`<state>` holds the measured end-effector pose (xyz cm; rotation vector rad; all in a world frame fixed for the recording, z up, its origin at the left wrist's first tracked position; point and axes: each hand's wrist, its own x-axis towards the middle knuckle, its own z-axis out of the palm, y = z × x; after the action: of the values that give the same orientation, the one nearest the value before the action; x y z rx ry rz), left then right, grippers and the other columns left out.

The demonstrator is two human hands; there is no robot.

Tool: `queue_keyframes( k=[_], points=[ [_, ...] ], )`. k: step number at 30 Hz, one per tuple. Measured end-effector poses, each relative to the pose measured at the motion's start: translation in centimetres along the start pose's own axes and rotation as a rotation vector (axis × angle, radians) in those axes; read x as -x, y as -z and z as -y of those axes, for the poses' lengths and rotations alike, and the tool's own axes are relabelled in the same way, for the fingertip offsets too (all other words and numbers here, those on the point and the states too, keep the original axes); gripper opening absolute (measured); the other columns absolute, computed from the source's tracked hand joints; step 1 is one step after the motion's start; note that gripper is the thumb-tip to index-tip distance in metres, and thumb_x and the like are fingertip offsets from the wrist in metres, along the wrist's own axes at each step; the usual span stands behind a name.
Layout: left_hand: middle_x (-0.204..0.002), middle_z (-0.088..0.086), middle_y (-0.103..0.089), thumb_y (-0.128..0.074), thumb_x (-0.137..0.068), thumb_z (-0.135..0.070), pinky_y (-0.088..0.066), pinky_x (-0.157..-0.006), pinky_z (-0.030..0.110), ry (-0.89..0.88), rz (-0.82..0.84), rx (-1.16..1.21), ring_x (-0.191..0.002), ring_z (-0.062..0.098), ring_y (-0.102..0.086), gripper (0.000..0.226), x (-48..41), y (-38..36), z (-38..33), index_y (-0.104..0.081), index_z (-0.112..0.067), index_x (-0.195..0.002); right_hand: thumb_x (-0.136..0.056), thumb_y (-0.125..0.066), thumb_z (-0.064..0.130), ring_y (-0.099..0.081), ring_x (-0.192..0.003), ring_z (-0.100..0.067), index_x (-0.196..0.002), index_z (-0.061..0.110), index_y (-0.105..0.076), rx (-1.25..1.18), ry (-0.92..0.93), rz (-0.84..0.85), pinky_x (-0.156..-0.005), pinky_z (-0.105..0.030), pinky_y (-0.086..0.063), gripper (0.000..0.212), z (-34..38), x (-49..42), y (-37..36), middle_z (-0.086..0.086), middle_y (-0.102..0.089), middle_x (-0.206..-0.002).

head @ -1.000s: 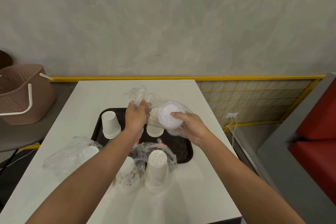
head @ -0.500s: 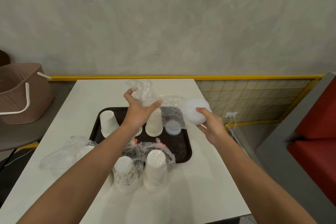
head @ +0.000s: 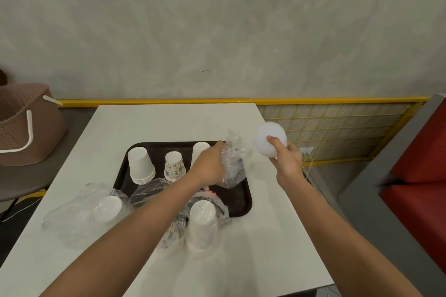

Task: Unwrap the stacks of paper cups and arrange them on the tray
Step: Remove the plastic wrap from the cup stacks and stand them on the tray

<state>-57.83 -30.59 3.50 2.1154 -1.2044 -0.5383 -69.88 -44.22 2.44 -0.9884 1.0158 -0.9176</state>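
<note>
A black tray (head: 241,202) lies on the white table (head: 169,120). On it stand a white cup stack (head: 140,165), a patterned cup stack (head: 174,166) and a third white stack (head: 199,149) partly behind my left hand. My left hand (head: 209,165) grips a crumpled clear plastic wrapper (head: 233,164) over the tray's right side. My right hand (head: 286,159) holds a bare white cup stack (head: 266,140), its base facing me, above the table's right edge. A wrapped white stack (head: 202,224) and a wrapped patterned stack (head: 172,236) stand near the tray's front.
A loose plastic bag with a white stack inside (head: 91,210) lies at the table's left. A brown woven basket (head: 26,125) sits on a bench to the left. A yellow wire fence (head: 333,132) and a red seat (head: 422,164) are to the right.
My right hand pulled the white stack free of the wrapper and moved it right and up. My left hand carried the empty wrapper down toward the tray's right side.
</note>
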Motion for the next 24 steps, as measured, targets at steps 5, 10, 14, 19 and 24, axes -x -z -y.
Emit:
queue_keyframes(
  k=[5,10,14,19,24],
  points=[
    [-0.112,0.011,-0.050,-0.048,-0.078,0.010,-0.041,-0.071,0.034,-0.132,0.106,-0.141,-0.098,0.031,-0.054,0.067,0.4,-4.2,-1.8,-0.035,-0.024,-0.134,-0.074,-0.076,0.022,-0.058,-0.107,-0.025,-0.125,0.012,-0.055,0.066,0.064,-0.056,-0.094,-0.038,-0.051,0.056,1.0,-1.1,1.9,-0.006,-0.059,-0.117],
    [-0.119,0.014,-0.043,-0.047,-0.084,0.000,-0.042,-0.079,0.037,-0.100,0.212,-0.257,-0.105,0.036,-0.050,0.049,0.5,-8.5,-3.5,-0.041,-0.017,-0.130,-0.073,-0.077,0.022,-0.058,-0.109,-0.027,-0.124,0.013,-0.055,0.132,0.103,-0.043,-0.096,-0.043,-0.050,0.056,0.7,-1.6,3.2,-0.008,-0.060,-0.119],
    [-0.133,0.012,-0.031,-0.053,-0.086,-0.037,-0.038,-0.100,0.044,0.055,0.410,-0.263,-0.126,0.036,-0.031,0.058,1.2,-12.1,-3.2,-0.032,-0.017,-0.136,-0.072,-0.078,0.023,-0.059,-0.108,-0.025,-0.122,0.012,-0.055,0.189,0.081,-0.037,-0.094,-0.042,-0.051,0.056,-0.8,-1.6,3.9,-0.007,-0.062,-0.117],
    [-0.138,0.016,-0.030,-0.037,-0.096,-0.052,-0.033,-0.106,0.045,0.101,0.470,-0.341,-0.129,0.036,-0.030,0.062,1.9,-15.3,-1.3,-0.025,-0.011,-0.140,-0.066,-0.082,0.029,-0.059,-0.106,-0.024,-0.121,0.015,-0.057,0.257,0.050,-0.021,-0.095,-0.042,-0.051,0.062,-3.1,-1.4,4.6,-0.005,-0.062,-0.116],
    [-0.124,0.016,-0.045,-0.049,-0.094,-0.015,-0.037,-0.096,0.034,-0.024,0.349,-0.337,-0.115,0.031,-0.047,0.038,1.5,-17.2,0.5,-0.033,-0.006,-0.127,-0.063,-0.083,0.032,-0.058,-0.107,-0.023,-0.124,0.016,-0.055,0.302,0.027,-0.004,-0.096,-0.043,-0.051,0.068,-4.4,-1.7,4.9,-0.005,-0.061,-0.119]
  ],
)
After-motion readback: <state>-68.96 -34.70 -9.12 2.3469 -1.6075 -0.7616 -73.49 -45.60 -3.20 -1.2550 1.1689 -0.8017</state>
